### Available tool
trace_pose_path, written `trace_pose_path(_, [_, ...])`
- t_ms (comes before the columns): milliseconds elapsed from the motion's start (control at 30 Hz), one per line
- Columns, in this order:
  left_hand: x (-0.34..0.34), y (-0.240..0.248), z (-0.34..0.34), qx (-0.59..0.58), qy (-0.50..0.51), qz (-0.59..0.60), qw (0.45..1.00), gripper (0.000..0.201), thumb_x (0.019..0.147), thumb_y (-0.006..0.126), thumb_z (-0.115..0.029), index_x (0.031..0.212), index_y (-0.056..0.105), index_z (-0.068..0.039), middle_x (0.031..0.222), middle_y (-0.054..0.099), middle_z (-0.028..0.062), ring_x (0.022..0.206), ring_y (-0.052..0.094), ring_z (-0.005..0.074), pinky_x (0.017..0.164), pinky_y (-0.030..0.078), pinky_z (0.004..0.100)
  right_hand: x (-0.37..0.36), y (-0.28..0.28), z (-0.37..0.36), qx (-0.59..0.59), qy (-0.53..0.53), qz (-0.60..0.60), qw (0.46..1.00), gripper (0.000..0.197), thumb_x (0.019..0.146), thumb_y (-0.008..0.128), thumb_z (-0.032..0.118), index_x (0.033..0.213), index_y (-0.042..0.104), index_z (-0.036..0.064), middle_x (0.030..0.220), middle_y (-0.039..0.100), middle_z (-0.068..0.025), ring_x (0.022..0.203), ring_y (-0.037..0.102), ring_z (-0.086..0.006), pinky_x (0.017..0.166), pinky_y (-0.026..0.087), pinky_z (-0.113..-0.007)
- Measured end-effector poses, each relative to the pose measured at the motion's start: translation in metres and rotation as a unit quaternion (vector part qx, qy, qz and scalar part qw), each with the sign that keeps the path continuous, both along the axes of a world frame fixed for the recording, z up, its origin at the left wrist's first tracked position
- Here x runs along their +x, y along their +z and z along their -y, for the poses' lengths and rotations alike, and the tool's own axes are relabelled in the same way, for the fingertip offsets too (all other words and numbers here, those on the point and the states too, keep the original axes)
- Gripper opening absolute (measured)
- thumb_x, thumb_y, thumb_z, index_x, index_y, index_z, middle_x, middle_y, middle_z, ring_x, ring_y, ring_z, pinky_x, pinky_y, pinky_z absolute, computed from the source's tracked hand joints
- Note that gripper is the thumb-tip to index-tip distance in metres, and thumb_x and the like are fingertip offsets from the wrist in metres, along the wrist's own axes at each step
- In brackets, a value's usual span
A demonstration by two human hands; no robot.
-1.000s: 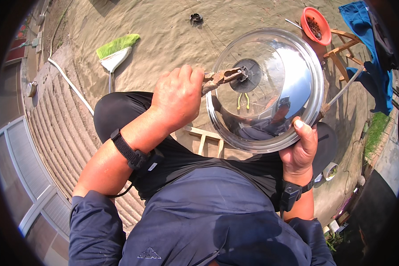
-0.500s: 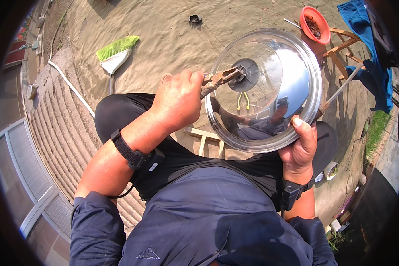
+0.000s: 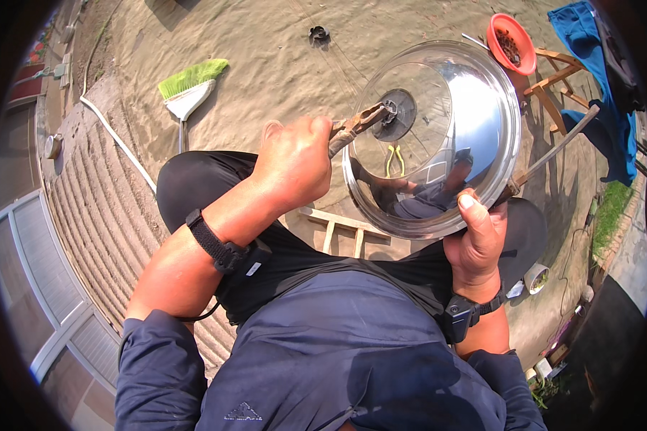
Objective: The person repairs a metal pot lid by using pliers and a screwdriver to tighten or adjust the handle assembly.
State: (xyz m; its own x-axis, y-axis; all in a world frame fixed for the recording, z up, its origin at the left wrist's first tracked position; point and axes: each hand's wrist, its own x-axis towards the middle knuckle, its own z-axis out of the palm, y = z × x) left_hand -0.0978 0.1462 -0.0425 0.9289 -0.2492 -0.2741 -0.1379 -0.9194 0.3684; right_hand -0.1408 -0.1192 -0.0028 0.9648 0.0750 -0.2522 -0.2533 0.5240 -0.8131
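Left grip [image 3: 295, 159] — closed round rusty pliers [image 3: 352, 129], tips at dark centre disc [image 3: 405, 118] | right grip [image 3: 476, 244] — clasping glass lid [image 3: 438, 144] by rim | green broom [image 3: 193, 87] nearby

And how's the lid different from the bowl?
The lid is see-through; the bowl is solid orange-red. The right hand holds the lid, but no hand holds the bowl. Brown bits lie in the bowl, while the lid has a dark round piece at its middle. Both are round.

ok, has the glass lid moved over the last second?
Yes, slightly: the glass lid has shifted up the picture, judged against the wooden frame below it, more of which now shows.
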Motion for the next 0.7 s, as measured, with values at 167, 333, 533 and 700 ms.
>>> trace_pose_path(167, [0.000,0.001,0.006,-0.025,0.033,-0.073,0.997,0.036,0.078,0.063,-0.005,0.113,0.054,0.001,0.101,0.059,0.0260,0.099,0.058,0.0455,0.085,0.048,0.0519,-0.009,0.002,-0.016,-0.116,-0.021,0.006,0.993,0.046,0.088,0.072,0.008,0.129,0.055,0.0010,0.116,0.063,-0.0070,0.109,0.062,-0.0194,0.099,0.050,-0.039])
trace_pose_path(333, [-0.015,0.005,0.011,-0.143,0.084,-0.120,0.979,0.031,0.083,0.063,-0.007,0.112,0.057,0.002,0.098,0.057,0.0312,0.104,0.053,0.0446,0.088,0.043,0.0509,0.005,0.020,-0.027,-0.041,0.087,0.103,0.990,0.052,0.089,0.076,0.019,0.131,0.052,-0.0002,0.114,0.063,-0.0120,0.106,0.063,-0.0200,0.095,0.051,-0.035])
trace_pose_path(533, [-0.042,0.011,-0.017,-0.377,0.114,-0.229,0.890,0.026,0.085,0.065,-0.009,0.108,0.059,0.000,0.090,0.061,0.0066,0.084,0.057,0.0187,0.077,0.049,0.0367,-0.003,0.046,0.015,-0.285,0.147,0.002,0.947,0.050,0.096,0.065,0.016,0.139,0.050,-0.0024,0.105,0.066,-0.0093,0.092,0.063,-0.0129,0.075,0.055,-0.029])
trace_pose_path(700, [-0.071,0.029,-0.038,-0.464,0.091,-0.218,0.854,0.021,0.092,0.067,-0.009,0.111,0.061,-0.003,0.093,0.063,0.0006,0.085,0.057,0.0112,0.079,0.051,0.0295,-0.014,0.063,0.055,-0.345,0.284,-0.016,0.895,0.059,0.084,0.057,0.000,0.142,0.045,-0.0039,0.112,0.064,-0.0131,0.094,0.063,-0.0158,0.082,0.055,-0.030])
